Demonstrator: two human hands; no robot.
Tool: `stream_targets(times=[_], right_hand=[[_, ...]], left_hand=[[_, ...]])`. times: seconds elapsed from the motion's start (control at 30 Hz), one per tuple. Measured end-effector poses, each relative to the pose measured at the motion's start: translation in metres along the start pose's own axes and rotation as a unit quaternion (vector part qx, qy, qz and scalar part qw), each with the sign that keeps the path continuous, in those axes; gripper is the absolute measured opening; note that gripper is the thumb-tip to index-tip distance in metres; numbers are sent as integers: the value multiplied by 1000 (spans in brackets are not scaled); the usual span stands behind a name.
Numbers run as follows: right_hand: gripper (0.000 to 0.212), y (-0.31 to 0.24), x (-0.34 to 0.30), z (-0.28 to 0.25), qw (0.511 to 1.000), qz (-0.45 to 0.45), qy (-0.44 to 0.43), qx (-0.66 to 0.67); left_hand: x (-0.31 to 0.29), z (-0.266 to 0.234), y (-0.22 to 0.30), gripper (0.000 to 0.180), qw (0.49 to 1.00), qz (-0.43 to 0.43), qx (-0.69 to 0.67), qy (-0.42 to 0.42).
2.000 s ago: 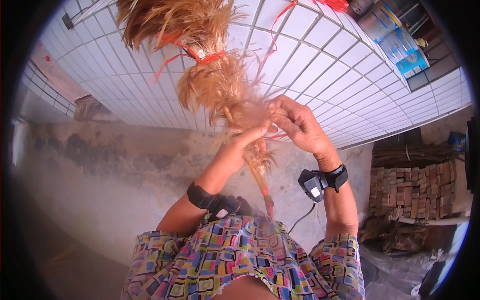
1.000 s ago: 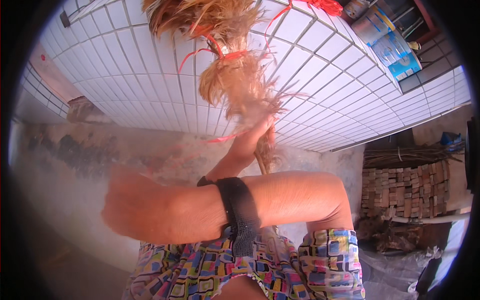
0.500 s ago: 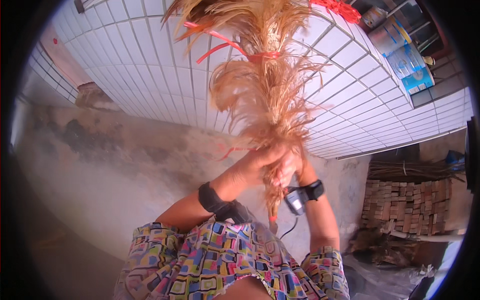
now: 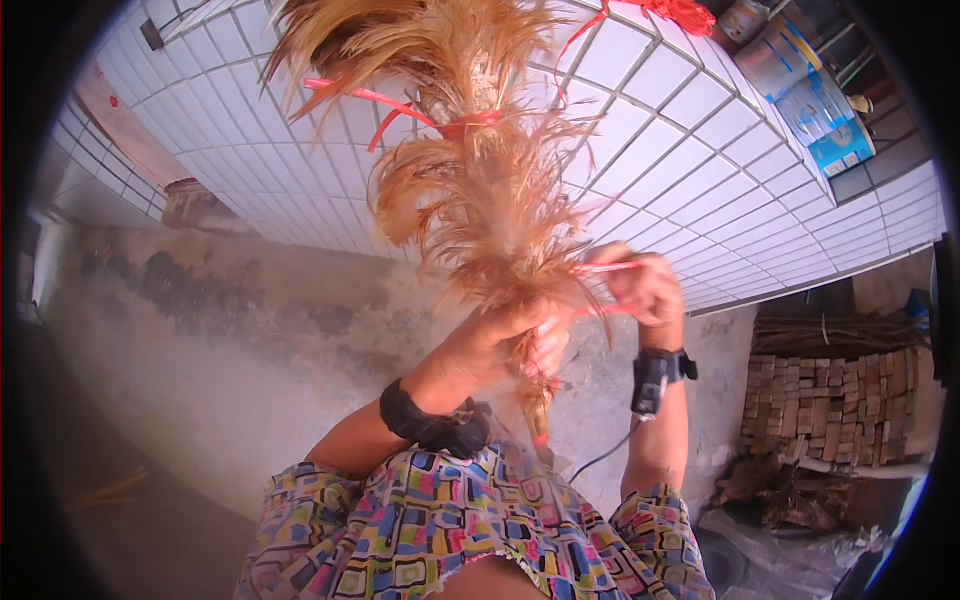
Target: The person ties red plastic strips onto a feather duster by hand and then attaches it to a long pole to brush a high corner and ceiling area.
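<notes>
the feather bundle [image 4: 480, 200] hangs upright before the white tiled wall [image 4: 700, 130], its stem at chest height. the left hand [image 4: 495, 345] is clenched around the stem. the right hand [image 4: 645, 290] pinches a red string [image 4: 600, 268] pulled taut from the bundle. judged step: binding a feather layer. the next move probably calls for steady tension while wrapping the string around the stem.

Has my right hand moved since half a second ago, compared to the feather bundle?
Yes. The right hand has come up and out to the right of the feather bundle, off the stem beside the left hand, now pulling a pink string.
</notes>
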State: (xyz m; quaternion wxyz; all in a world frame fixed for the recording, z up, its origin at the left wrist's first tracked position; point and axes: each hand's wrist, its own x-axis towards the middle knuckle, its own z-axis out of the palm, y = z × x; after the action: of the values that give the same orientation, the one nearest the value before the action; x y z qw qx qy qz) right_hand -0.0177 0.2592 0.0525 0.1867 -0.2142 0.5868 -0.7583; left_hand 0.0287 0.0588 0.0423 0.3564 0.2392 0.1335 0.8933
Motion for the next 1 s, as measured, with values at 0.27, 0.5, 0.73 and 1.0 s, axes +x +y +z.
stream_targets(times=[0.27,0.5,0.73,1.0], right_hand=[[50,-61,7,69,933,-134,71,327],[50,-85,11,107,985,-55,164,-26],[31,-61,34,156,897,-180,-35,-401],[19,1,63,213,500,24,-325,-802]], left_hand=[[5,4,-2,26,988,-13,29,154],[7,12,5,17,934,-1,127,333],[-6,-57,-29,18,946,105,115,285],[15,-53,-5,24,942,57,208,257]])
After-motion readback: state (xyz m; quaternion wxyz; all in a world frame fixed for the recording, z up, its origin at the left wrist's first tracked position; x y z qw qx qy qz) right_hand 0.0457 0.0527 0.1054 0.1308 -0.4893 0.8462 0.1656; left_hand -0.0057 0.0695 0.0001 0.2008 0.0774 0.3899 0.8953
